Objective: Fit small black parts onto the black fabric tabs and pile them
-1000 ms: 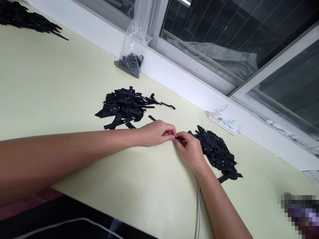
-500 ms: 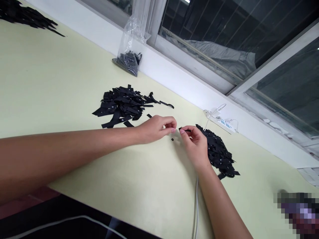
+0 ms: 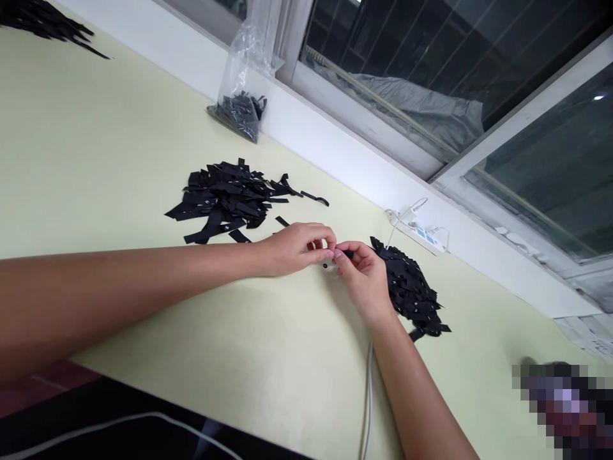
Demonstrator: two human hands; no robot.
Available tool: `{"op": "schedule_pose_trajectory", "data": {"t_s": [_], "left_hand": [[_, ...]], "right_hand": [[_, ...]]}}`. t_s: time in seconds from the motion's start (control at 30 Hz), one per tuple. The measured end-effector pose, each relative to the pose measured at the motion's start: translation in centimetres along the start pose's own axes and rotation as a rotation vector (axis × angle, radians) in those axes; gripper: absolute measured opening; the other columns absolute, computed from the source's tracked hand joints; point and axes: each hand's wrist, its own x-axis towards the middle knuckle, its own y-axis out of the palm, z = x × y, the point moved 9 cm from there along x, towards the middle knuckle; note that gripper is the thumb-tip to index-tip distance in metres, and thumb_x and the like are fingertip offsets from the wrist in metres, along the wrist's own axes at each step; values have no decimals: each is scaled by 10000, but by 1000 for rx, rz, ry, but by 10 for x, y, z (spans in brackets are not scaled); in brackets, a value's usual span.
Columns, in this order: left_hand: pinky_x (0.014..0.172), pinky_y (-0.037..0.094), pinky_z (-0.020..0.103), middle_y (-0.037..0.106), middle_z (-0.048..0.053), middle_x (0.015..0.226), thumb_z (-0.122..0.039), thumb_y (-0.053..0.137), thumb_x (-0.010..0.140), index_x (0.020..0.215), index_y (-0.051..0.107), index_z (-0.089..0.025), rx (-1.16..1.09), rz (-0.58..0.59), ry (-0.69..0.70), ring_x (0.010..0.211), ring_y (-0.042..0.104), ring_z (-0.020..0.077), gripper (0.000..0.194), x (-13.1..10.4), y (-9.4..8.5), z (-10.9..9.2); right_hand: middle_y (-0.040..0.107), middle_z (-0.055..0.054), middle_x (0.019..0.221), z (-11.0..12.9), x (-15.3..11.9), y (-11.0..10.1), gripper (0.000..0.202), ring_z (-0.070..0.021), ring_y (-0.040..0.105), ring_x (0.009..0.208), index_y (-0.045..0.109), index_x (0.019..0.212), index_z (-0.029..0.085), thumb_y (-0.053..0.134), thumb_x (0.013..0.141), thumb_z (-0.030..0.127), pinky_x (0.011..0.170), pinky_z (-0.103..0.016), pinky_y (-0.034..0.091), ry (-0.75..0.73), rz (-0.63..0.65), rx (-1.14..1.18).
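Note:
My left hand is closed in a pinch, its fingertips meeting those of my right hand; what it pinches, if anything, is hidden. My right hand is closed on a short black fabric strip, mostly covered by the fingers. Just below the fingertips is a tiny black ring-like piece. To the right of my right hand lies a heap of black strips with small white marks. Beyond my left hand spreads another pile of such strips, a few of them loose at its edges.
By the wall stands a clear plastic bag with black pieces inside. More black strips lie at the far left. A white power strip sits along the wall, and a grey cable runs beside my right forearm. A pixelated patch covers the lower right.
My hands have come together, closing the gap between their fingertips. The black strip in my right hand now meets my left fingertips. The view has shifted slightly.

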Motion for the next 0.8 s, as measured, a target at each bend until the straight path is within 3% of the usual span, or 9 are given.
{"op": "schedule_pose_trajectory", "data": {"t_s": [0.6, 0.8], "left_hand": [[713, 416, 277, 665, 17, 867, -297, 561, 919, 927, 657, -186, 74, -14, -29, 793, 568, 144, 147, 0, -3, 1], [801, 462, 289, 685, 33, 975, -294, 581, 914, 960, 671, -192, 19, -20, -10, 928, 600, 161, 144, 1, -4, 0]], "right_hand": [[673, -26, 835, -4, 2, -4, 347, -123, 571, 653, 658, 935, 192, 768, 759, 469, 579, -252, 470, 14, -38, -58], [682, -30, 822, -3, 1, -7, 353, -122, 574, 653, 664, 913, 182, 788, 742, 466, 576, -249, 466, 9, -72, -33]]}}
